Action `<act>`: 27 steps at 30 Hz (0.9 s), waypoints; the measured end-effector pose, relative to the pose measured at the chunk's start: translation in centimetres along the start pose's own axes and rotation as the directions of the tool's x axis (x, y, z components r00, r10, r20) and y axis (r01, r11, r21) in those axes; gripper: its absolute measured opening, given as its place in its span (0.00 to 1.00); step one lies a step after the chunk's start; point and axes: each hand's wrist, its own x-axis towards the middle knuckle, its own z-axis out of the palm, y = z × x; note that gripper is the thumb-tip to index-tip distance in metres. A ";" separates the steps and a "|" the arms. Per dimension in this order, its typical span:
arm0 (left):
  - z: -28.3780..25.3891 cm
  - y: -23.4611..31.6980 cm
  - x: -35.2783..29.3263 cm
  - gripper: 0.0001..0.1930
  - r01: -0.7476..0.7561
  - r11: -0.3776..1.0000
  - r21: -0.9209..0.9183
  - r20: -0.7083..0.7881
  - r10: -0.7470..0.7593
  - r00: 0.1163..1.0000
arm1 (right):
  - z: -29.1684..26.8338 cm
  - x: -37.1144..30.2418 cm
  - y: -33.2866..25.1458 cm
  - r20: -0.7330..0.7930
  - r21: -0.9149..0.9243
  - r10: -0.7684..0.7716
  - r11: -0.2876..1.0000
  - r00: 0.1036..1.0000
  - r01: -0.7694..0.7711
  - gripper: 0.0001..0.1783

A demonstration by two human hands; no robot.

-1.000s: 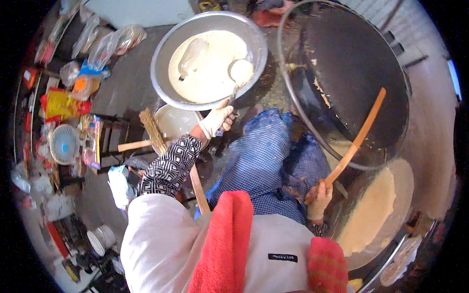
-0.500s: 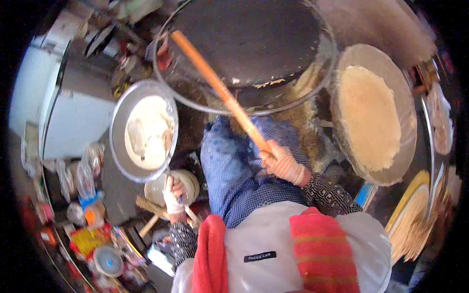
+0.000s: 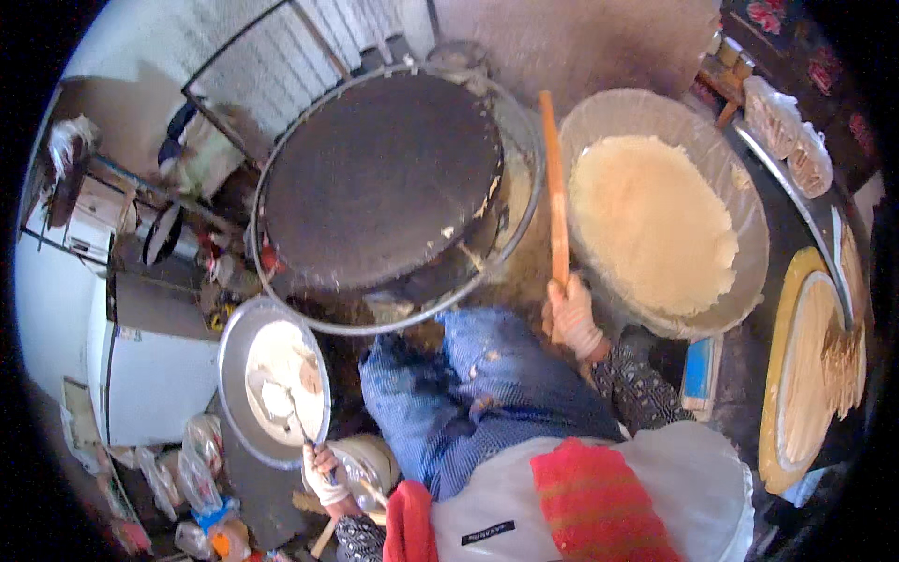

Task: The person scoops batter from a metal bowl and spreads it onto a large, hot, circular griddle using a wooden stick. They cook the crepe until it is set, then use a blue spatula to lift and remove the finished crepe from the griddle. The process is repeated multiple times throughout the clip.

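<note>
The wooden blade (image 3: 554,187) in your right hand (image 3: 573,318) has swung from its earlier slant across the griddle edge to nearly upright, tip at 12 o'clock from your grip. Taking clock positions from the centre of view: your right hand, at 4 o'clock, is closed around the blade's lower end. The blade lies between the dark round griddle (image 3: 375,178), at 11 o'clock, and the lined basin (image 3: 749,239), at 2 to 3 o'clock; contact with the metal ring (image 3: 375,331) around the griddle cannot be determined. The basin holds a pale tan mass (image 3: 651,225). Your left hand, (image 3: 323,473) at 7 o'clock, is closed on the handle of a ladle (image 3: 277,400). The ladle's head is within the pale batter (image 3: 281,361) inside the metal bowl (image 3: 236,403), at 8 o'clock. A white bucket (image 3: 375,451) stands just beside your left hand. Scraps cling along the griddle's lower right edge.
</note>
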 end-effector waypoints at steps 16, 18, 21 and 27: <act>0.9 -1.2 1.3 0.16 0.002 0.995 -0.103 -0.173 -0.020 0.985 | 16.3 3.7 4.9 0.307 -0.688 -0.882 0.055 0.358 0.724 0.08; -0.9 -0.2 -0.4 0.12 -0.102 0.994 0.033 -0.232 0.106 0.967 | 14.8 5.3 4.6 0.370 -0.637 -0.800 0.152 0.472 0.756 0.10; -1.6 0.4 -1.1 0.06 -0.160 0.980 0.118 -0.271 0.187 0.944 | 11.8 7.6 2.9 0.394 -0.497 -0.780 0.265 0.487 0.826 0.13; -1.2 -0.5 -0.8 0.02 -0.240 0.938 0.249 -0.218 0.296 0.930 | 4.7 17.8 -1.3 0.317 -0.519 -0.582 0.554 0.749 0.651 0.16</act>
